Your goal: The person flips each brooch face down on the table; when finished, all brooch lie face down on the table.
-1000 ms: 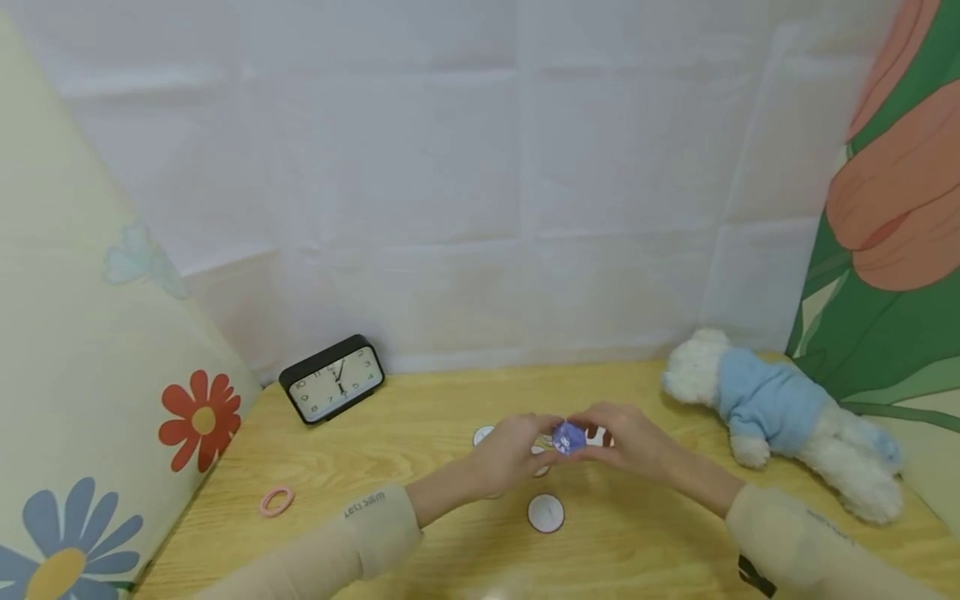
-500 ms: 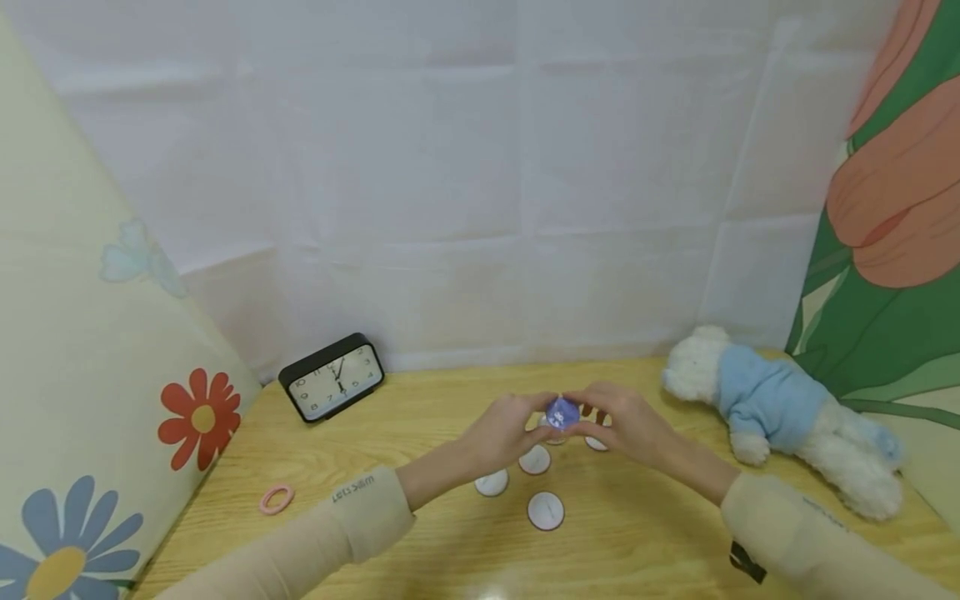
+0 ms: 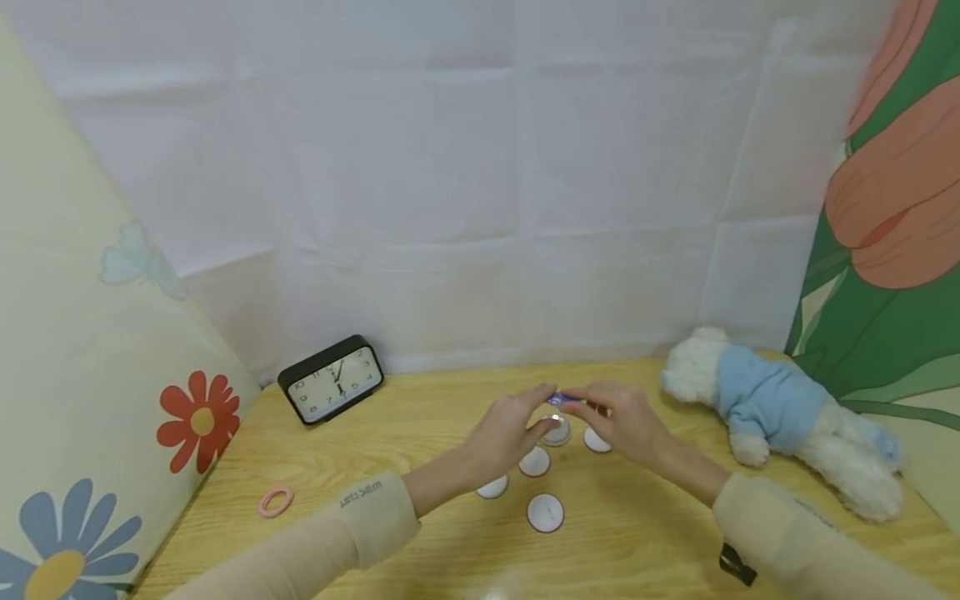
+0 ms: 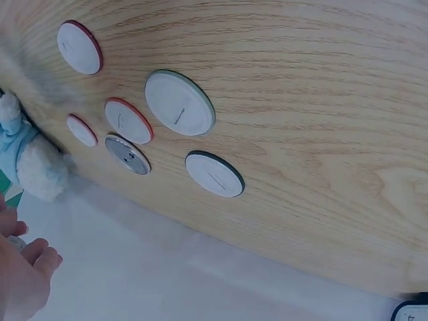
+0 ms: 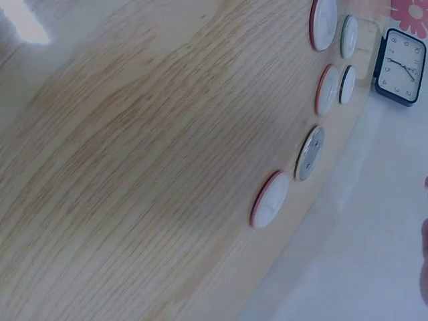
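Observation:
Above the back middle of the table, both hands pinch a small purple-blue disc [image 3: 559, 399] with a pale print on its face. The left hand [image 3: 506, 429] grips its left side, and the right hand [image 3: 626, 421] its right side. It is tilted, so only a thin strip shows in the head view. Below the hands lies a silver-rimmed grey disc [image 3: 557, 429]. White discs with coloured rims lie around it, such as a red-rimmed one [image 3: 534, 461] and a green-rimmed one [image 4: 179, 102]. In the left wrist view, fingers [image 4: 43, 257] show low at the left edge.
A black-framed clock [image 3: 332, 382] stands at the back left of the wooden table [image 3: 420, 400]. A pink ring [image 3: 276, 502] lies toward the front left. At the right, a white plush toy in a blue top [image 3: 772, 404] lies on its side. A white cloth [image 3: 480, 208] hangs behind.
Both hands have moved slightly up and away with the disc, baring more white discs below. The disc has turned from face-on to nearly edge-on in the head view.

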Demonstrator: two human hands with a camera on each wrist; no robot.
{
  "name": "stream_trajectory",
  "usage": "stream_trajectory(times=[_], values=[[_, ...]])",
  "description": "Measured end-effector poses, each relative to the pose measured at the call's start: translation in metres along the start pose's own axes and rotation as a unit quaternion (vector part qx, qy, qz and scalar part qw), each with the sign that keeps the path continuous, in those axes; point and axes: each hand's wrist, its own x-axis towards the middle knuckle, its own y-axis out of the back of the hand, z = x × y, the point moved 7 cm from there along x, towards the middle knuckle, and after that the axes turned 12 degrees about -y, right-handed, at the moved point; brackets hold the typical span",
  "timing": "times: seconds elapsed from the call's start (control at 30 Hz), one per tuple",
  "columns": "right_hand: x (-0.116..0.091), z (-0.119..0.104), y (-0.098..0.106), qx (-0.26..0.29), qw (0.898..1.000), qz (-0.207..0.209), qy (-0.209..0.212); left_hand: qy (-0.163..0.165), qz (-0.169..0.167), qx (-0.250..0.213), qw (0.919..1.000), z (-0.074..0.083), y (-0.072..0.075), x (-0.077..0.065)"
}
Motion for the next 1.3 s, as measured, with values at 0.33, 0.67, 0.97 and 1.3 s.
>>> stream_trajectory(times=[0.33,0.67,0.97,1.3], values=[[0.001,0.002,-0.002,0.036,0.995,0.023,-0.093,-0.022,0.029,0.043,0.9984,0.005,0.003,0.001],[-0.002,0.017,-0.003,0.079,0.975,-0.005,-0.205,-0.057,0.026,0.05,0.9968,0.01,0.001,0.002],[-0.015,0.014,-0.007,0.048,0.991,-0.056,-0.116,-0.041,-0.037,0.017,0.9983,0.007,-0.014,-0.002],[-0.018,0.004,-0.006,-0.014,0.994,-0.105,0.022,-0.039,-0.099,0.006,0.9943,0.0,-0.02,-0.002]])
